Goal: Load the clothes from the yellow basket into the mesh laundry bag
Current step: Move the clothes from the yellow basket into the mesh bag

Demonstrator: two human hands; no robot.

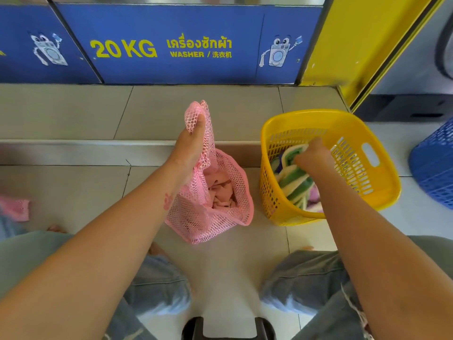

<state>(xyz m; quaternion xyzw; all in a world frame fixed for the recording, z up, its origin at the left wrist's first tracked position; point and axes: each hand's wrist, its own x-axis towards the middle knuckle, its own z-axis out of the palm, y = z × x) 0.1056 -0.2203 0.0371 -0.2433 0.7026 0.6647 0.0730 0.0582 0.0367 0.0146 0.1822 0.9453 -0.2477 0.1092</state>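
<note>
A pink mesh laundry bag [215,212] sits on the tiled floor in the middle, its mouth held up and open. My left hand [190,146] grips the bag's upper edge and lifts it. A pink garment [220,190] lies inside the bag. To the right stands the yellow basket [382,182], tilted slightly toward me. My right hand [315,157] reaches inside it and is closed on a green, cream and purple striped cloth [294,179]. More cloth lies under it at the basket's bottom.
A blue washer panel [171,45] marked 20 KG runs along the back above a low tiled step [73,111]. A blue basket [436,168] stands at the far right. Another pink mesh piece [16,208] lies at the left edge. My knees in jeans fill the foreground.
</note>
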